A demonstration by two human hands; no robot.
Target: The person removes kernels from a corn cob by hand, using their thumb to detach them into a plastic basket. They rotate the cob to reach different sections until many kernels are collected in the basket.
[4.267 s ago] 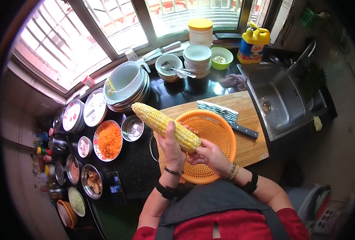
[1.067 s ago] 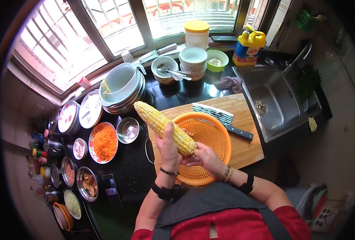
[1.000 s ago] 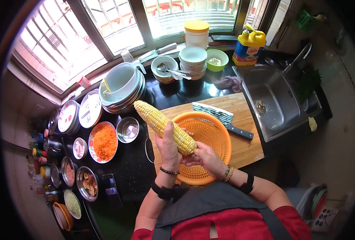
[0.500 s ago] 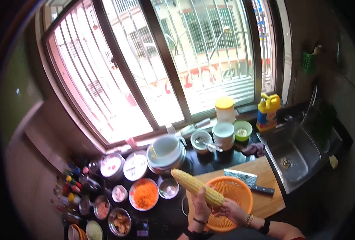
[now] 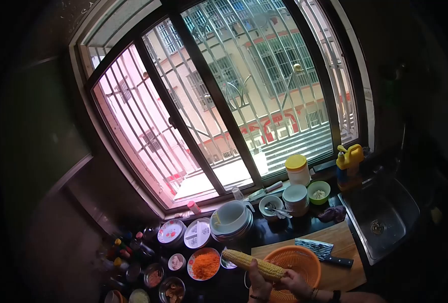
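A husked yellow corn cob (image 5: pixel 246 261) is held at a slant, its free end pointing to the upper left. My left hand (image 5: pixel 258 283) grips the middle of the cob from below, thumb lying along it. Closed on its lower right end is my right hand (image 5: pixel 292 284). Both hands are over the near left part of an orange plastic colander (image 5: pixel 315 266). The colander stands on a wooden cutting board (image 5: pixel 346 233). Just behind it lies a cleaver (image 5: pixel 315 246) with a black handle.
A metal sink (image 5: pixel 403 212) is at the right. Shredded orange food fills a bowl (image 5: pixel 189 269) on the left, near several small dishes. Stacked plates (image 5: pixel 197 233), a large white bowl (image 5: pixel 244 212), a green bowl (image 5: pixel 319 201) and a yellow-lidded jar (image 5: pixel 297 174) line the window side.
My view has tilted up, so the counter and hands sit lower in the frame. The picture is darker. The cob stays in both hands, over the colander.
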